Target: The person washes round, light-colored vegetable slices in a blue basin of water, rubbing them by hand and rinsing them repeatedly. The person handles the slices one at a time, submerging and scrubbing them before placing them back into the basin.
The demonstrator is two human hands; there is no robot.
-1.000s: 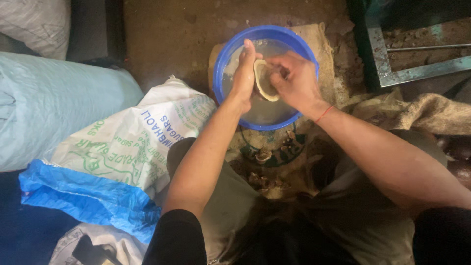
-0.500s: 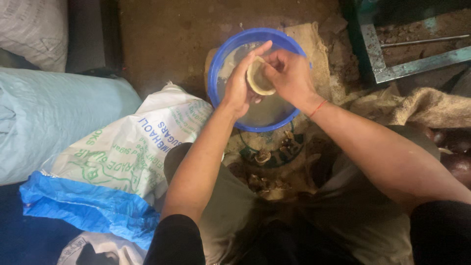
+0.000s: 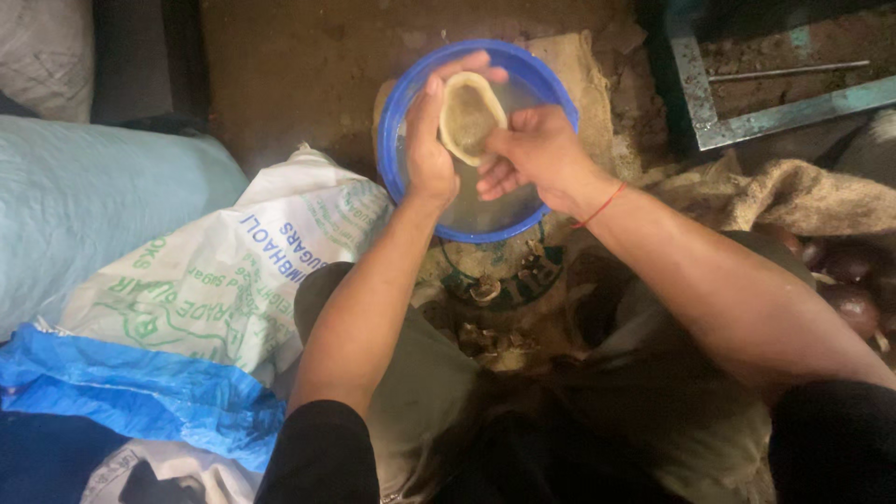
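Over dirt floor (image 3: 299,75), both hands' grip holds clay cup (image 3: 469,114) above blue basin (image 3: 397,103).

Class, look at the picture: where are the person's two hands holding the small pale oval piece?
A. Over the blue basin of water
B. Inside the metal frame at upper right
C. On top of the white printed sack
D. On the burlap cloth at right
A: the left hand and right hand hold the pale oval piece above the water inside the blue basin.

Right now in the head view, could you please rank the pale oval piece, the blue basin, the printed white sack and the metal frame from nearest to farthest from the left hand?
1. Pale oval piece: held in the left hand.
2. Blue basin: directly beneath it.
3. Printed white sack: lower left.
4. Metal frame: far upper right.
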